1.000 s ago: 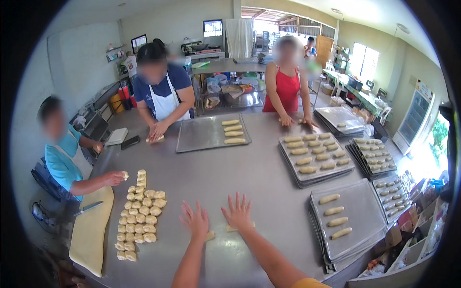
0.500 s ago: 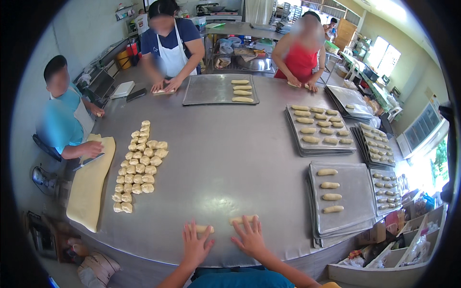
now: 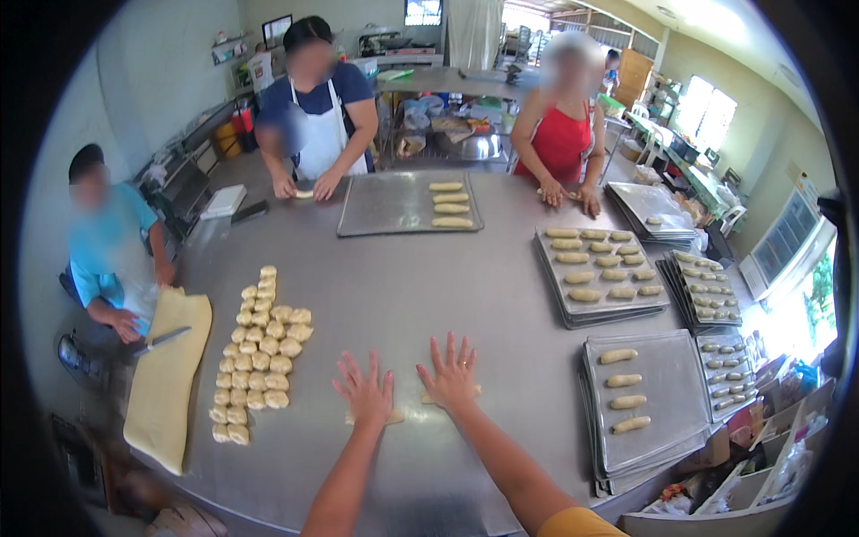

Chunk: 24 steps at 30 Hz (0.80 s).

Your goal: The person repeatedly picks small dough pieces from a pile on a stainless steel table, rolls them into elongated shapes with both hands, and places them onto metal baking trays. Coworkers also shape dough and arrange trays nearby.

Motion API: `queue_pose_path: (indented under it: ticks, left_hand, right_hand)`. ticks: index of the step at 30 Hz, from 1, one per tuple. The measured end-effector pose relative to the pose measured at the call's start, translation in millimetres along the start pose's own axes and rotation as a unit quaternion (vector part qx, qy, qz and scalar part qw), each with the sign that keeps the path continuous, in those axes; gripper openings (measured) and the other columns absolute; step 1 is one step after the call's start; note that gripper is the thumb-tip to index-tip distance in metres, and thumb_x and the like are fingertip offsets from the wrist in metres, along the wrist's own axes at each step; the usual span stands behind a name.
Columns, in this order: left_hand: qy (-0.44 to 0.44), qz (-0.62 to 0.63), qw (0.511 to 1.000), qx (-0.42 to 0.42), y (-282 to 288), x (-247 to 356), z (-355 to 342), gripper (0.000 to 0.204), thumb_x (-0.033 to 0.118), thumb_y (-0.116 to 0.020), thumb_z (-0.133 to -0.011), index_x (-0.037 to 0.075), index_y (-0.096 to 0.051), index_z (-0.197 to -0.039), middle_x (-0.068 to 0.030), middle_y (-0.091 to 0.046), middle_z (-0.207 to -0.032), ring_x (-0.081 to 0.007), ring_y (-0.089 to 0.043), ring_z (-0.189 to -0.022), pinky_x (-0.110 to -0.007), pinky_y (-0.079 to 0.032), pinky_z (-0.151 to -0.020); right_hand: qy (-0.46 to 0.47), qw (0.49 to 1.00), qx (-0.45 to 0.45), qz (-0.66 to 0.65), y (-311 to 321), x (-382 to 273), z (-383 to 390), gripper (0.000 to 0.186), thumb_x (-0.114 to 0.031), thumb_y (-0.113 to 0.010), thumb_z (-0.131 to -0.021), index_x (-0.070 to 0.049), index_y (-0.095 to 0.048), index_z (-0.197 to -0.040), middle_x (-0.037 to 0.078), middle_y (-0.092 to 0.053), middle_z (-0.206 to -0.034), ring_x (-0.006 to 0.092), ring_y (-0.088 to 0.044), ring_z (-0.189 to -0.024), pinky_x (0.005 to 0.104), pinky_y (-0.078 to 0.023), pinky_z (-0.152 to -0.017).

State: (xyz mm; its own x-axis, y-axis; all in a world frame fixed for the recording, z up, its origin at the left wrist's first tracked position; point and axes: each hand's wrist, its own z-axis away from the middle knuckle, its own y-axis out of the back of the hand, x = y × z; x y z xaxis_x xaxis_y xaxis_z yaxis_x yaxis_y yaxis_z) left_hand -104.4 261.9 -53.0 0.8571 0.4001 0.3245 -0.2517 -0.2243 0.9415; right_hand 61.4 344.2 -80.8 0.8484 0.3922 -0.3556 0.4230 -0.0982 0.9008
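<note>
Looking down over a big shiny metal surface (image 3: 394, 286) here. Got the left hand (image 3: 365, 396) laid out palm down, fingers spread wide, right over a small dough strip (image 3: 395, 417) near the front edge. Can see dough poking out on both sides of that hand. Got the right hand (image 3: 451, 380) in pretty much the same pose just beside it, fingers fanned out too, over a second dough strip (image 3: 429, 397). Can't make out the pressure from up here, tbh.

Off to the left, spotting a block of dough balls (image 3: 261, 360), then past that a long dough sheet (image 3: 165, 403) with a knife (image 3: 165, 340) lying partly across it. Over to the right, seeing a stack of metal trays (image 3: 671, 385) with four dough rolls (image 3: 625, 380) on top. On the far side, spotting co-workers in a white apron (image 3: 319, 130) and a red top (image 3: 562, 145), both with hands down at dough.
</note>
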Motion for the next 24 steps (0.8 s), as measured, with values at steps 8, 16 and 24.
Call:
queue_pose_path:
  ticks: [8, 16, 24]
  left_hand:
    - [-0.107, 0.206, 0.971, 0.057, -1.6, -15.2, -1.4, 0.054, 0.032, -0.047, -0.103, 0.018, -0.038, -0.154, -0.0217, -0.015, -0.165, -0.0431, -0.012, -0.152, -0.061, -0.008, -0.120]
    - [-0.209, 0.299, 0.931, 0.001, 26.0, -11.2, 123.3, 0.039, 0.020, -0.051, -0.100, 0.008, -0.057, -0.137, -0.0223, -0.044, -0.150, -0.0421, -0.036, -0.143, -0.053, -0.028, -0.117]
    - [-0.236, 0.355, 0.902, -0.067, 26.7, 9.2, 216.0, 0.038, 0.009, -0.057, -0.095, 0.003, -0.058, -0.132, -0.0223, -0.057, -0.137, -0.0413, -0.051, -0.132, -0.045, -0.043, -0.109]
  right_hand:
    - [-0.026, 0.994, -0.093, 0.056, 6.2, -7.0, 7.7, 0.074, -0.068, -0.034, -0.097, -0.027, -0.030, -0.158, 0.020, -0.020, -0.164, 0.0512, -0.010, -0.150, 0.0662, -0.003, -0.118]
    - [0.063, 0.993, -0.092, 0.045, 61.8, -20.2, 166.2, 0.074, -0.066, -0.043, -0.096, -0.024, -0.035, -0.156, 0.025, -0.033, -0.157, 0.0545, -0.024, -0.143, 0.0658, -0.015, -0.116]
    - [0.096, 0.987, -0.132, -0.009, 87.9, -6.7, 245.4, 0.060, -0.046, -0.049, -0.100, -0.019, -0.038, -0.152, 0.025, -0.039, -0.152, 0.0535, -0.030, -0.141, 0.0650, -0.029, -0.111]
